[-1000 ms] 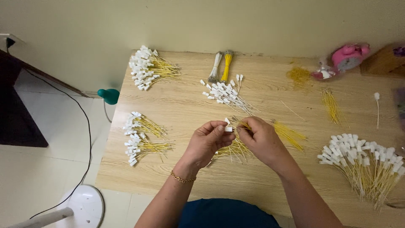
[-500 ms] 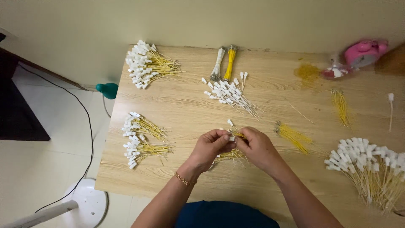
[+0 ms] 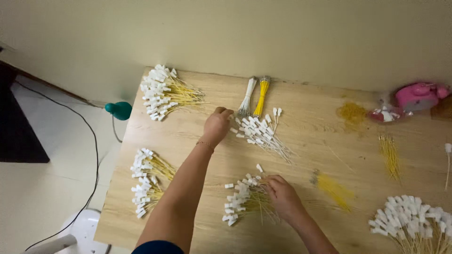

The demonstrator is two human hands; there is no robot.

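Reaching toward the far side of the wooden table [image 3: 301, 141], our left hand [image 3: 217, 126] hovers with fingers curled loosely, just left of a loose fan of white-tipped white wires [image 3: 261, 134]; whether it pinches anything, we cannot tell. Our right hand [image 3: 281, 196] rests near us on a heap of yellow wires with white connectors [image 3: 241, 201], fingertips pressed into the strands. Two tied bundles, white and yellow [image 3: 254, 96], lie farther back.
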